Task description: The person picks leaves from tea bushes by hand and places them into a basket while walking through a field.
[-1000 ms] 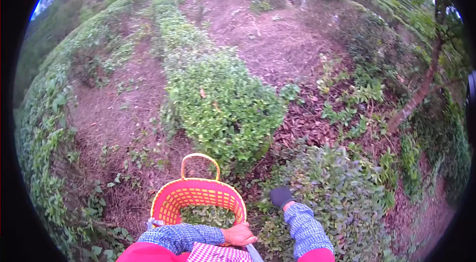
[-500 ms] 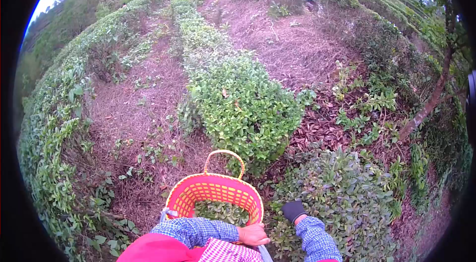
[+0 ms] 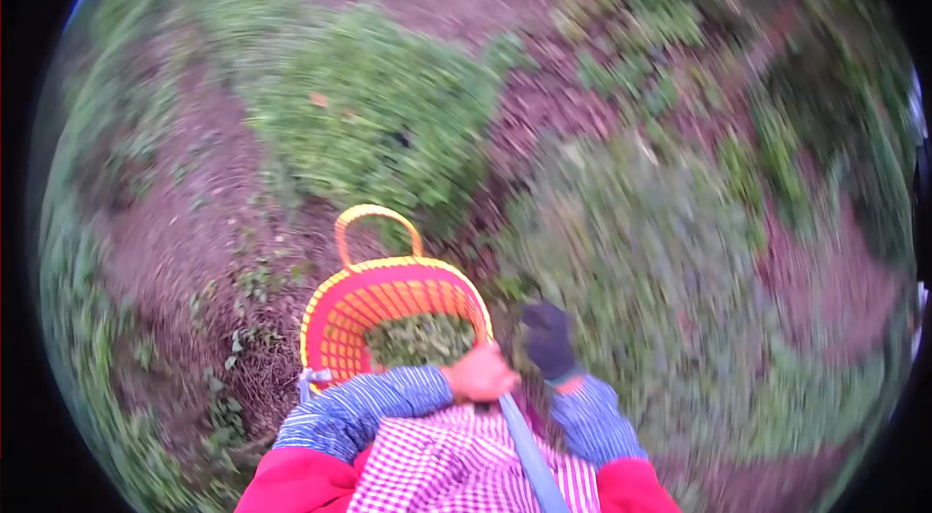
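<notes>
While the left hand [image 3: 481, 373] lies at the basket's [image 3: 408, 274] near-right rim, the gloved right hand [image 3: 547, 338] hangs right of the basket; whether either grip is spread, I cannot tell.

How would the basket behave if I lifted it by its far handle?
The basket is probably light for its size: its walls are open lattice and the load looks like loose leaves. The arched handle stands up unsupported, so it's likely fairly stiff. Lifting from that far side alone would probably tip it toward you.
</notes>
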`<state>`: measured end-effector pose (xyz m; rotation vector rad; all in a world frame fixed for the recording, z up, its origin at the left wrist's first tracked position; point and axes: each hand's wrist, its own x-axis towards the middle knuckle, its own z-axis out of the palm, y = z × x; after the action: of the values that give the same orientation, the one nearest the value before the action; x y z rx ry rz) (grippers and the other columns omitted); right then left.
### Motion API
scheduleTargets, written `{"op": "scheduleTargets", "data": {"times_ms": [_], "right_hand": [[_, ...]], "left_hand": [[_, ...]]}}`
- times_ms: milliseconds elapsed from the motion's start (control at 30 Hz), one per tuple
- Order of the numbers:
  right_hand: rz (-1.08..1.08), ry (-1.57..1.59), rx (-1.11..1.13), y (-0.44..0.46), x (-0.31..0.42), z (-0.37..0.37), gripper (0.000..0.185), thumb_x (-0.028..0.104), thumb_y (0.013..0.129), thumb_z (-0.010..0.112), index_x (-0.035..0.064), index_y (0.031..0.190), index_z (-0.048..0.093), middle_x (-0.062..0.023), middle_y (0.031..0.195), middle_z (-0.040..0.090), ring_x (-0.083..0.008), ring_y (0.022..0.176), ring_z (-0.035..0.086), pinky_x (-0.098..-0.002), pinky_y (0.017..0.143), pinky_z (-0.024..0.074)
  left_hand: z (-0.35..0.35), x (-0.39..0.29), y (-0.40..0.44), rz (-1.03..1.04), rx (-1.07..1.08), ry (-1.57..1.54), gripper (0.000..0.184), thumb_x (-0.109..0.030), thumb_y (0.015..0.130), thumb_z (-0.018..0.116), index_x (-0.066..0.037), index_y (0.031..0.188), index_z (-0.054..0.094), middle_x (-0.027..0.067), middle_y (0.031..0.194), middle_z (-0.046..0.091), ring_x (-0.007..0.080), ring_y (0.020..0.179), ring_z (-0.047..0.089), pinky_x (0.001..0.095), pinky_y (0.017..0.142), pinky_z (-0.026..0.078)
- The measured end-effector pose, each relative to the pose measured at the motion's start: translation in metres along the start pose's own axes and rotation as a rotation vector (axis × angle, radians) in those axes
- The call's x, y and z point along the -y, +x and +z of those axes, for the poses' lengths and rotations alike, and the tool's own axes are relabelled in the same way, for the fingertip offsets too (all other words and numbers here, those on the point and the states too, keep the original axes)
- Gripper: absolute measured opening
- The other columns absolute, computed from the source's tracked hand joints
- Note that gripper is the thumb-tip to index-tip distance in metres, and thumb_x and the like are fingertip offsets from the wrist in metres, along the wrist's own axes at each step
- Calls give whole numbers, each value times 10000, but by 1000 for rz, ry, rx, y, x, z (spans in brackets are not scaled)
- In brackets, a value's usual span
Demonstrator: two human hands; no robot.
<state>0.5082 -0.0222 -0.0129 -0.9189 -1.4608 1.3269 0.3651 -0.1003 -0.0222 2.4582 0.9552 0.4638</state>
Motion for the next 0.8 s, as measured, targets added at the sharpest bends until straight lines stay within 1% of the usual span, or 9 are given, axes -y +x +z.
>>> {"op": "scheduleTargets", "data": {"times_ms": [67,133,200,300,467,533,600,700,800], "right_hand": [[-193,-25,187,-14,19,54,312,101,754,555,9,1046,618,-155,1016,624,-305,936,592,-390,870,449],[-156,-477,693,-13,12,96,448,124,773,555,76,1217,529,-195,1139,578,-342,999,569,-404,910,433],[103,-723,727,-23,16,103,525,160,777,580,141,1290,469,-191,1177,559,-335,1020,562,-414,910,430],[-368,-896,562,1,22,62,483,169,791,578,138,1264,486,-146,1169,572,-314,1013,567,-410,881,445],[-365,-708,148,23,43,-79,300,152,849,538,70,1137,552,-125,1014,605,-258,922,596,-373,747,492],[266,169,-210,32,57,-133,201,187,878,555,56,1024,597,-26,905,624,-122,740,592,-279,619,478],[175,-391,-358,49,83,-188,197,208,907,531,51,995,610,4,786,618,-58,602,545,-208,503,432],[203,-266,-579,80,86,-254,220,227,897,539,35,989,595,-13,680,597,-56,494,504,-198,424,386],[301,-242,-657,112,90,-290,224,224,886,551,28,983,600,-17,688,603,-54,465,476,-191,404,361]], "left_hand": [[31,-10,-5,-13,-361,-250,233,-262,777,499,-61,811,613,147,740,592,339,767,571,420,753,435],[54,-7,-25,37,37,-798,288,-245,808,464,-49,973,594,182,925,603,364,914,555,447,834,442],[62,-1,-33,10,48,-675,284,-244,811,459,-50,965,598,178,925,606,358,912,557,444,835,438],[54,18,-16,-128,-52,-316,277,-241,821,444,-53,943,608,166,925,614,341,906,563,435,840,425],[-23,18,-12,-274,-91,-205,269,-235,825,424,-90,670,590,100,643,567,280,652,547,421,712,366],[-47,29,-23,-342,97,-194,292,-235,835,405,-115,651,598,66,594,544,259,589,519,414,702,344],[-75,31,-20,-409,178,-239,301,-245,861,406,-122,696,626,68,637,593,231,634,578,417,699,392],[-86,60,-4,-688,415,-647,306,-274,914,445,-70,884,671,81,713,655,171,656,638,341,638,521],[-83,83,33,-811,385,-938,345,-286,933,416,-42,926,660,67,710,656,151,675,637,326,654,511]]}}
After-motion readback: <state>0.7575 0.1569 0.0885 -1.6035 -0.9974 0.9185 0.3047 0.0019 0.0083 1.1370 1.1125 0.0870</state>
